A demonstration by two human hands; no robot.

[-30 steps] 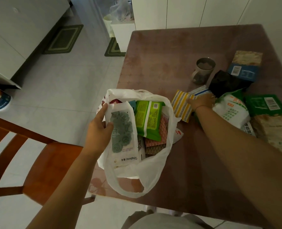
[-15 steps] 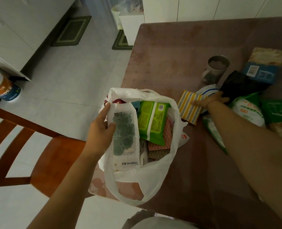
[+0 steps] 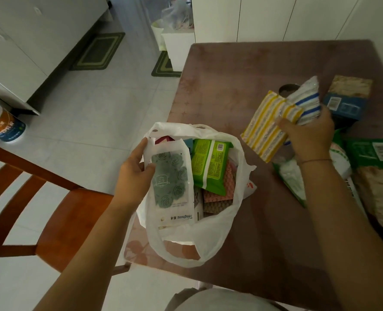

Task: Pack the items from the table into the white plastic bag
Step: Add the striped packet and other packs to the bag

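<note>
The white plastic bag (image 3: pixel 208 243) is sitting open on the near edge of the table (image 3: pixel 264 232), right in front of me. My left hand (image 3: pixel 134 173) is gripping its left side, and my thumb is pressing a rose packet (image 3: pixel 170 182) against the bag. A green packet (image 3: pixel 210 167) is lying inside, next to it. My right hand (image 3: pixel 309 135) is holding up two striped cloths (image 3: pixel 266 126) to the right of the bag, fingers curled round them — one yellow, one blue. Other packets (image 3: pixel 374 151) are lying on the table by my right arm, and a blue box (image 3: pixel 345 102) is sitting farther back.
</note>
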